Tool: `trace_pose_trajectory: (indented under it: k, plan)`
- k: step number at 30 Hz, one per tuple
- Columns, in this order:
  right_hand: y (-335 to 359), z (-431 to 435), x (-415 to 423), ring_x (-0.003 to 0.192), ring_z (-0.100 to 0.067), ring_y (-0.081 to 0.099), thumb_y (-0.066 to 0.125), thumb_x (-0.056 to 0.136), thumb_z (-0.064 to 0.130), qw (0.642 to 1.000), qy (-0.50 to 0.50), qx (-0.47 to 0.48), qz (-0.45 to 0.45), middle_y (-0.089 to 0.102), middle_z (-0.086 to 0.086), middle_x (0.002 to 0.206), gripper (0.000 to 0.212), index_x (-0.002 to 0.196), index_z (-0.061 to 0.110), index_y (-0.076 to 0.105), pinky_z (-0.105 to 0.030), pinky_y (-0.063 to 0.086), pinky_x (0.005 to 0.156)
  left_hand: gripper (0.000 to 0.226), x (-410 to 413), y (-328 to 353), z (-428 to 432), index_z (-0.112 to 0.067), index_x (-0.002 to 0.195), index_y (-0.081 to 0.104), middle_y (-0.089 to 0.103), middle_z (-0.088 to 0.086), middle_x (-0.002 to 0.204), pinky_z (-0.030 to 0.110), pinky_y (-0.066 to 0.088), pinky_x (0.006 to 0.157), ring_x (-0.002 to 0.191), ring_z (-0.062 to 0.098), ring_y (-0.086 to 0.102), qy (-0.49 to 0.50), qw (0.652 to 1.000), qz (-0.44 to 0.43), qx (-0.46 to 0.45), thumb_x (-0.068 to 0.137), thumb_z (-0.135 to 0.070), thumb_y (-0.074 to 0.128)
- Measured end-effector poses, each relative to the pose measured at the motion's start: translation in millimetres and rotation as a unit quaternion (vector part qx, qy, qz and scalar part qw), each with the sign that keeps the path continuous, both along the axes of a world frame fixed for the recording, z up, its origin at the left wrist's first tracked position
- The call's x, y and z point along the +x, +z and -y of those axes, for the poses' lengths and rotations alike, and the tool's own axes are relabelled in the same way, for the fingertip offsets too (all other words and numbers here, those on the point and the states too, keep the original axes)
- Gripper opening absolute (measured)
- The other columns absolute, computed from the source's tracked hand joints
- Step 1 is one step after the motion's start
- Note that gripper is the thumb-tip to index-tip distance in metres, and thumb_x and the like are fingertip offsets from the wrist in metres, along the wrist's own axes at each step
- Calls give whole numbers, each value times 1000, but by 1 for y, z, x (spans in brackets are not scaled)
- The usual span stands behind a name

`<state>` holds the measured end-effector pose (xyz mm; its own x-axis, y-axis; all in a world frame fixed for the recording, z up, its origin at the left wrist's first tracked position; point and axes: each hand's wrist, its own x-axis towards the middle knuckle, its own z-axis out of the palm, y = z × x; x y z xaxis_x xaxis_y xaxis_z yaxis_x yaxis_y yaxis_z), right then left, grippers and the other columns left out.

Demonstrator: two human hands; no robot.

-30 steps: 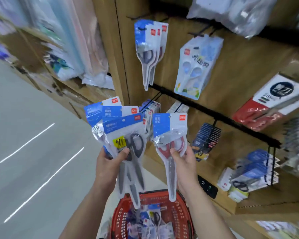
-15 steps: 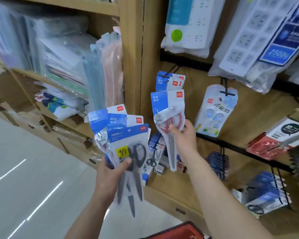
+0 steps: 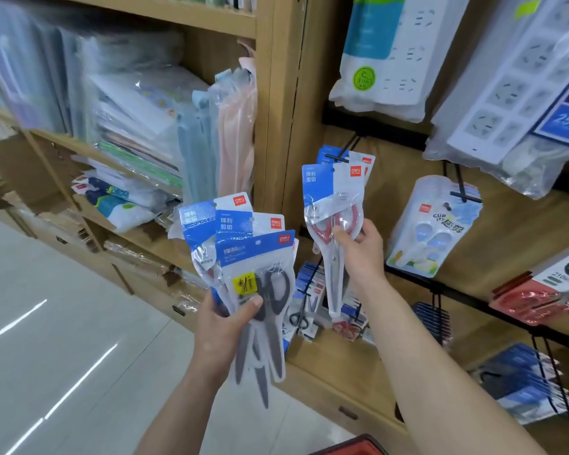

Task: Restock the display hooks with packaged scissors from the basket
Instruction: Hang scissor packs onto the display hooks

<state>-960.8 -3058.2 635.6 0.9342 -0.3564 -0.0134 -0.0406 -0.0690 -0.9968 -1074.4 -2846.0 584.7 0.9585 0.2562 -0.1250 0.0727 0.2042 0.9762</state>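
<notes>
My left hand (image 3: 225,326) grips a fanned bunch of packaged scissors (image 3: 243,257) with blue and white header cards; the front pack holds black-handled scissors. My right hand (image 3: 363,249) holds one pack of red-handled scissors (image 3: 334,208) upright, its header card just below and in front of a black display hook (image 3: 350,147) on the wooden panel. Matching packs (image 3: 362,159) hang on that hook behind it. Only the red basket's rim (image 3: 352,448) shows at the bottom edge.
Light-blue child scissors (image 3: 431,224) hang on the hook to the right. Power strips in bags (image 3: 391,50) hang above. More packs (image 3: 309,300) hang on lower hooks. Wooden shelves with plastic folders (image 3: 138,126) stand at left, over a pale tiled floor (image 3: 46,339).
My right hand has raised the red-handled pack from above the basket up to the hook. The view tilted upward, so the basket slid nearly out of frame. The left hand's bunch stayed put.
</notes>
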Motion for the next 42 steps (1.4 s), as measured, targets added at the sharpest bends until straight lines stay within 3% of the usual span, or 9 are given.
trace_pose_trajectory:
  k: [3, 7, 13, 17, 26, 33, 37, 40, 42]
  plan:
    - [-3, -2, 1, 96, -10, 71, 69, 98, 19, 1000, -11, 18, 9, 72, 6, 105, 22, 119, 21, 63, -23, 52, 73, 36, 1, 1, 1, -19, 119, 66, 79, -1, 105, 28, 64, 77, 96, 19, 76, 1, 1000, 4, 0, 88, -5, 78]
    - [-7, -2, 2, 96, -9, 70, 69, 98, 20, 999, -17, 28, 14, 71, 6, 107, 23, 121, 22, 62, -23, 52, 74, 36, 5, 1, 2, -22, 117, 65, 79, -3, 104, 30, 64, 75, 95, 17, 77, 1, 1000, -6, 1, 87, -7, 78]
    - [-7, -6, 13, 94, -8, 72, 69, 98, 18, 999, -19, 39, 24, 73, 6, 105, 21, 117, 22, 63, -25, 57, 76, 34, 9, 5, 4, -30, 113, 64, 78, -14, 96, 16, 57, 59, 87, 8, 76, 9, 1000, -18, -12, 88, -12, 79]
    - [-6, -9, 31, 92, -9, 68, 70, 96, 18, 998, -58, 18, 30, 70, 6, 100, 13, 105, 24, 63, -25, 54, 75, 34, 12, 6, 3, -28, 114, 65, 78, -12, 98, 16, 58, 61, 88, 9, 76, 10, 1000, -19, -13, 87, -12, 79]
    - [-17, -2, 50, 93, -14, 68, 69, 97, 25, 997, -72, -14, -27, 71, 3, 100, 16, 110, 16, 68, -23, 47, 67, 34, 9, 5, 3, -26, 115, 65, 79, -11, 97, 19, 58, 61, 87, 12, 77, 2, 1000, -19, -15, 87, -14, 79]
    - [-13, -6, 56, 93, -11, 70, 71, 96, 25, 997, -75, -7, 1, 73, 4, 100, 13, 107, 18, 70, -25, 53, 76, 34, 10, 2, 6, -29, 114, 63, 78, -13, 95, 18, 58, 60, 87, 10, 77, -7, 1000, -17, -4, 87, -15, 78]
    - [-14, 1, 63, 100, -20, 67, 69, 97, 30, 994, -77, -52, -58, 69, 1, 106, 27, 117, 13, 66, -28, 48, 77, 32, 12, 2, 10, -31, 112, 63, 77, -16, 94, 18, 58, 60, 88, 8, 76, -15, 1000, -10, 2, 89, -14, 78]
    - [-19, 3, 25, 103, -14, 60, 69, 97, 32, 989, -99, -86, -64, 62, 2, 116, 45, 135, 12, 53, -23, 44, 85, 33, 13, 3, 15, -28, 117, 64, 78, -11, 99, 24, 61, 66, 90, 13, 77, -21, 1000, -11, -2, 89, -17, 78]
    - [-28, 0, -16, 98, -10, 63, 67, 99, 29, 996, -66, -59, -26, 65, 6, 111, 32, 128, 18, 58, -17, 48, 85, 34, 14, 3, 20, -25, 119, 65, 79, -7, 102, 34, 63, 76, 92, 16, 77, -27, 1000, -11, -11, 89, -16, 79]
